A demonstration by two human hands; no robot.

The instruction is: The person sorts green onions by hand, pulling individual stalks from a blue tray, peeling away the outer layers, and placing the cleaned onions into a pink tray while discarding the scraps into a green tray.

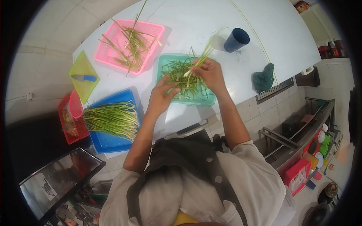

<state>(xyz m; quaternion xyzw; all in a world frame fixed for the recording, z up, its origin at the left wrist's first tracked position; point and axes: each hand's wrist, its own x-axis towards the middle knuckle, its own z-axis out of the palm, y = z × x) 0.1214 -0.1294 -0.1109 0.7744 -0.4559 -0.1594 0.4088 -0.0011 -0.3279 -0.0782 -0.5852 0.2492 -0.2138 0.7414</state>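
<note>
A turquoise tray (162,62) on the white table holds a pile of cut green stalks and leaves (196,90). Over its right part, my right hand (207,73) pinches a thin bunch of green onions (205,54), white ends toward the lower left and leaves pointing up and right. My left hand (162,96) is over the tray's left edge, fingers apart, near the white ends. A blue tray (107,143) at the left bears a large bundle of green onions (113,118). The pink basket (158,30) further back holds loose onion stalks (134,45).
A dark blue cup (236,40) and a dark green cloth (263,78) stand to the right. At the left are a green cutting board (83,64) with a blue-handled knife (85,78) and red containers (81,128). Metal racks (279,139) stand beyond the table.
</note>
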